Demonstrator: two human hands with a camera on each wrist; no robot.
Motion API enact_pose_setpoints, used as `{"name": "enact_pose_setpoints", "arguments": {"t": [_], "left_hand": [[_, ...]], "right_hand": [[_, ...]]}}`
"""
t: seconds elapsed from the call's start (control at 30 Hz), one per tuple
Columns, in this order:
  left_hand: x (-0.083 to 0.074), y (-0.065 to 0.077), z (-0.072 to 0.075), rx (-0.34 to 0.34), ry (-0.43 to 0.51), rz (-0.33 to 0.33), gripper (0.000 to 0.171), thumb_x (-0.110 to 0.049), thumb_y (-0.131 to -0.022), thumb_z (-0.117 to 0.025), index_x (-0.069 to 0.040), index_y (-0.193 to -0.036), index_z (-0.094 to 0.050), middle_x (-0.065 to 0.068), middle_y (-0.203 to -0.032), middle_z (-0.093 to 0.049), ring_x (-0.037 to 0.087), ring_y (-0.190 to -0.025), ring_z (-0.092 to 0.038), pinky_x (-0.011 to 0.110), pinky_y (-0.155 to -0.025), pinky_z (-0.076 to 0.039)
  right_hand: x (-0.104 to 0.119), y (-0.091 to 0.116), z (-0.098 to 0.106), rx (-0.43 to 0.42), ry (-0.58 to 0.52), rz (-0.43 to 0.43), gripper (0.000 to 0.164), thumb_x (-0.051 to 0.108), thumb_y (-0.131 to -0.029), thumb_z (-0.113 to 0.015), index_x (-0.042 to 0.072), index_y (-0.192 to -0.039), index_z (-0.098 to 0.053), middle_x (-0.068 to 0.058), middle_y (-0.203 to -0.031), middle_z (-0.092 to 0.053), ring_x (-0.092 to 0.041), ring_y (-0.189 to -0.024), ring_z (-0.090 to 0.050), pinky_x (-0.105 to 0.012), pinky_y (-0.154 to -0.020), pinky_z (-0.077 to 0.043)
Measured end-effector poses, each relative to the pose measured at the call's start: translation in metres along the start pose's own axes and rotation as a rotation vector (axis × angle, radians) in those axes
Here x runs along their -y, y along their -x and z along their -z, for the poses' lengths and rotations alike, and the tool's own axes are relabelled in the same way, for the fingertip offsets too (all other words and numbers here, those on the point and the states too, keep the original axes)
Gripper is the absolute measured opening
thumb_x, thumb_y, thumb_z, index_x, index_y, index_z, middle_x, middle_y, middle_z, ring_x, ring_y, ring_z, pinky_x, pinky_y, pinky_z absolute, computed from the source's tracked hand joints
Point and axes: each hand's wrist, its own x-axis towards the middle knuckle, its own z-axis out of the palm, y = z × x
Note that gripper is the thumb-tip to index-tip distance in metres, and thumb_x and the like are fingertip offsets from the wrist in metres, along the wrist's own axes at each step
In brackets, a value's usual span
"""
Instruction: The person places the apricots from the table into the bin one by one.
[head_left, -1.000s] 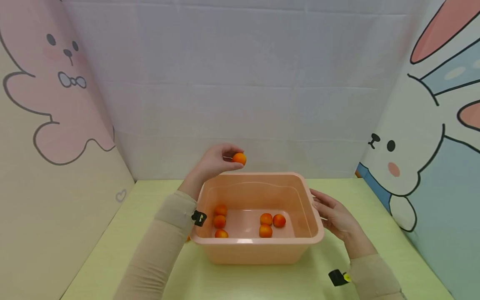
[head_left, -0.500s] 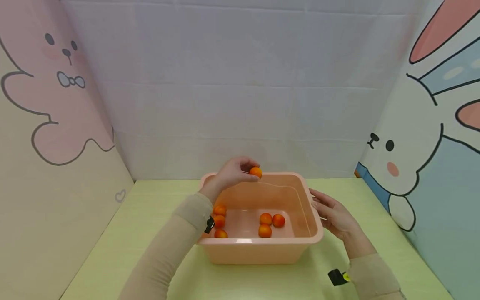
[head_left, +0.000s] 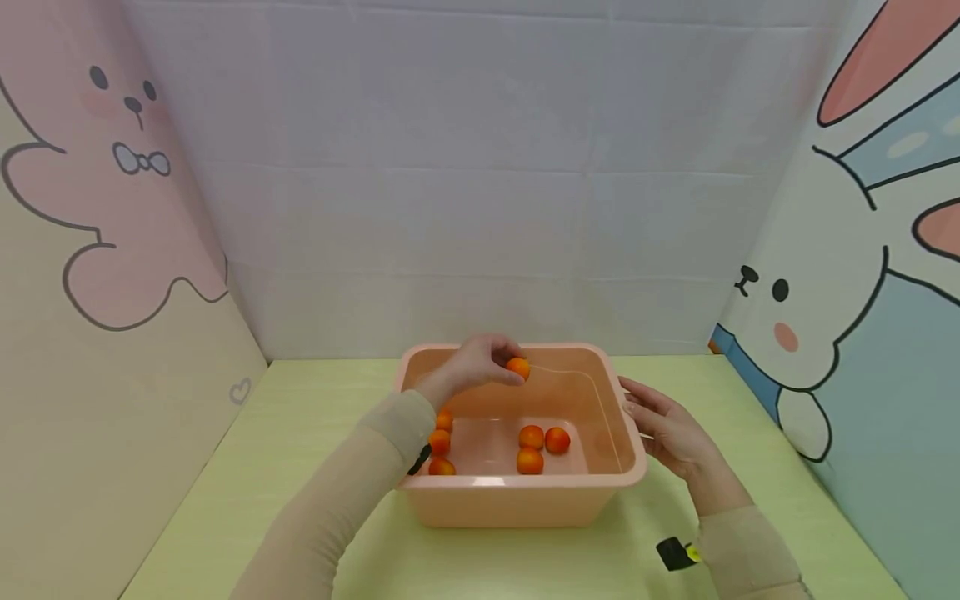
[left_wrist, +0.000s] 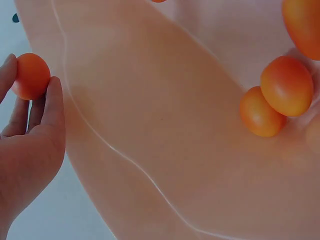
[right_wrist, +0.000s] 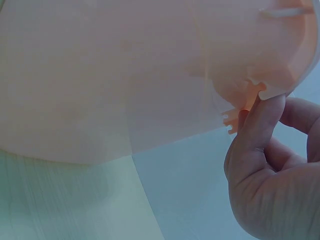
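My left hand (head_left: 482, 364) pinches a small smooth orange-red fruit (head_left: 517, 368) between thumb and fingers. It is over the far part of a peach plastic tub (head_left: 525, 481), overlapping the back wall in the head view. In the left wrist view, the thumb and fingertips hold the fruit (left_wrist: 31, 76) by its sides. My right hand (head_left: 671, 429) grips the tub's right rim, its fingers beneath the edge in the right wrist view. On the tub floor, one group of fruits (head_left: 531, 461) lies right of the middle. Several more fruits (head_left: 439, 442) line the left side, partly behind my left forearm.
The tub stands on a pale green table (head_left: 322, 417). A whitish back wall (head_left: 480, 208) rises close behind it. Side panels carry a pink cartoon animal (head_left: 135, 208) at left and a white rabbit (head_left: 817, 333) at right.
My left hand has carried the fruit from above the tub's back left rim rightward and down over the inside. The right hand and the tub have stayed in place.
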Motion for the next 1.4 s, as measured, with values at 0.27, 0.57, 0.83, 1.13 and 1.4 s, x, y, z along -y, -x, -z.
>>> {"name": "enact_pose_setpoints", "arguments": {"t": [0.27, 0.57, 0.83, 1.13, 1.4], "left_hand": [[0.003, 0.003, -0.004, 0.045, -0.003, 0.041, 0.033, -0.007, -0.083, -0.080, -0.005, -0.114, -0.067, 0.004, -0.105, -0.066, 0.022, -0.095, -0.061, 0.030, -0.090, -0.053], [0.006, 0.002, -0.003, 0.069, -0.028, 0.073, 0.036, -0.006, -0.084, -0.079, -0.002, -0.117, -0.066, 0.010, -0.113, -0.066, 0.023, -0.100, -0.061, 0.030, -0.092, -0.053], [0.001, 0.001, 0.000, 0.030, -0.017, 0.042, 0.039, -0.006, -0.085, -0.078, -0.001, -0.122, -0.065, 0.014, -0.122, -0.064, 0.025, -0.108, -0.061, 0.034, -0.096, -0.051], [-0.024, 0.011, 0.020, 0.019, 0.082, -0.061, 0.042, -0.009, -0.089, -0.074, -0.006, -0.129, -0.061, 0.013, -0.127, -0.063, 0.024, -0.114, -0.061, 0.034, -0.096, -0.051], [-0.046, 0.026, 0.051, -0.038, 0.173, -0.174, 0.045, -0.006, -0.090, -0.072, -0.002, -0.133, -0.058, 0.014, -0.127, -0.063, 0.025, -0.115, -0.061, 0.035, -0.096, -0.051]], "right_hand": [[0.000, 0.000, -0.001, -0.004, 0.002, -0.003, 0.064, 0.018, -0.104, -0.054, 0.001, -0.156, -0.021, 0.009, -0.118, -0.063, -0.011, -0.099, -0.066, -0.027, -0.078, -0.057], [-0.001, -0.001, 0.000, -0.006, 0.009, -0.004, 0.064, 0.020, -0.103, -0.055, 0.003, -0.156, -0.024, 0.009, -0.118, -0.063, -0.011, -0.099, -0.066, -0.028, -0.079, -0.057], [-0.002, -0.001, 0.001, -0.004, 0.006, 0.001, 0.064, 0.019, -0.103, -0.055, 0.003, -0.156, -0.024, 0.008, -0.118, -0.063, -0.011, -0.100, -0.066, -0.029, -0.079, -0.058], [-0.002, -0.001, 0.001, -0.003, -0.005, 0.002, 0.062, 0.018, -0.103, -0.054, 0.002, -0.156, -0.025, 0.009, -0.117, -0.064, -0.011, -0.098, -0.066, -0.027, -0.078, -0.058], [-0.003, -0.002, 0.001, -0.007, -0.021, -0.002, 0.060, 0.018, -0.103, -0.055, 0.005, -0.155, -0.030, 0.009, -0.115, -0.065, -0.010, -0.098, -0.066, -0.027, -0.078, -0.057]]}}
